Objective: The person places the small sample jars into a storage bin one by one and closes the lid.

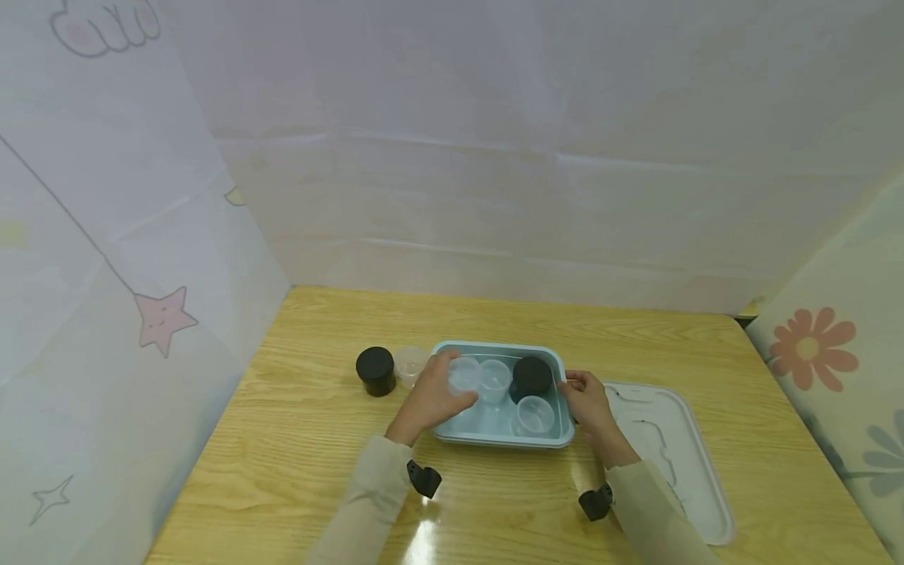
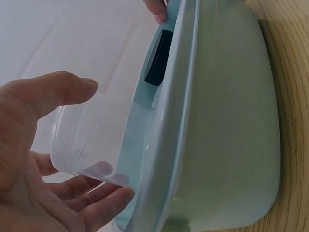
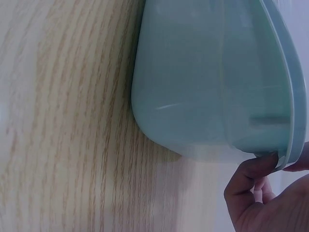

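A light blue plastic bin [image 1: 487, 439] sits on the wooden table. My left hand [image 1: 435, 396] is at its left end, thumb and fingers around a clear plastic cup [image 2: 87, 137] that overlaps the bin's rim in the left wrist view. Inside the bin are more clear cups, one in the middle [image 1: 494, 378] and another near the front right [image 1: 534, 416]. A black-lidded jar [image 1: 532, 377] stands in the back right corner. With thumb and fingers my right hand [image 1: 588, 402] pinches the bin's right rim [image 3: 295, 96].
Left of the bin stand a second black-lidded jar [image 1: 376, 371] and a clear cup [image 1: 410, 364], partly behind my left hand. A white lid [image 1: 695, 471] lies flat on the right, partly under my right forearm. Printed cloth walls [image 1: 494, 196] enclose the table [image 1: 297, 439].
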A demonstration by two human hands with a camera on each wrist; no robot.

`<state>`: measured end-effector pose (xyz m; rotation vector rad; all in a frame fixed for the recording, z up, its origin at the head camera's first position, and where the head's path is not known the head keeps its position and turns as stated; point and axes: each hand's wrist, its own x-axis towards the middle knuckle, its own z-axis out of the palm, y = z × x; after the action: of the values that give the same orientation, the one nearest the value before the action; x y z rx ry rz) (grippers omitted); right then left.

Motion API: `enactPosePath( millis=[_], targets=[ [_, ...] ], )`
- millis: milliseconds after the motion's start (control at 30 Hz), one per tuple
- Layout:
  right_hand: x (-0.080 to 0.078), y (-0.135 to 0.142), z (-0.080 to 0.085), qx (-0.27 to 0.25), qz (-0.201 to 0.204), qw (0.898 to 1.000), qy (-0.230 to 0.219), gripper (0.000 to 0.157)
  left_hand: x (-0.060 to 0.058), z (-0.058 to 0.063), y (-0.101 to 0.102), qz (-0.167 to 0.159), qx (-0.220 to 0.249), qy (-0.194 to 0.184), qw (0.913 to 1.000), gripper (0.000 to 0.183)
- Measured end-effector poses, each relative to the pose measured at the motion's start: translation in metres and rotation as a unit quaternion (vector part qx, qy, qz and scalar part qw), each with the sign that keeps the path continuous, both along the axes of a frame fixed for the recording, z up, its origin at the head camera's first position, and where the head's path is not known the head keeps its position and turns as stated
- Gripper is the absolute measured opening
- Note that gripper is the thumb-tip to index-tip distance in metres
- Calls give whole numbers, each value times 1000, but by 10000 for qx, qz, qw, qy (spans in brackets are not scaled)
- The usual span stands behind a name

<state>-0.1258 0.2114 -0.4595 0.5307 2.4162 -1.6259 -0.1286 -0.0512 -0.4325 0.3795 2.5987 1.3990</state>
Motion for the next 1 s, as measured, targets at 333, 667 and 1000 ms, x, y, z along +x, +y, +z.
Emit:
enactPosePath(
  millis=[333, 667, 1000],
  targets=[
    [0, 1, 1, -11, -1, 10000, -15, 40, 0, -6, 6, -581, -375, -101, 9976, 69],
    [1, 1, 1, -46, 49, 10000, 10, 41, -1, -11, 11, -982, -701, -422, 9918, 69],
    [0, 1, 2, -15, 21, 10000, -15, 40, -4, -16, 16, -1251, -945, -516, 9863, 66]
  ],
)
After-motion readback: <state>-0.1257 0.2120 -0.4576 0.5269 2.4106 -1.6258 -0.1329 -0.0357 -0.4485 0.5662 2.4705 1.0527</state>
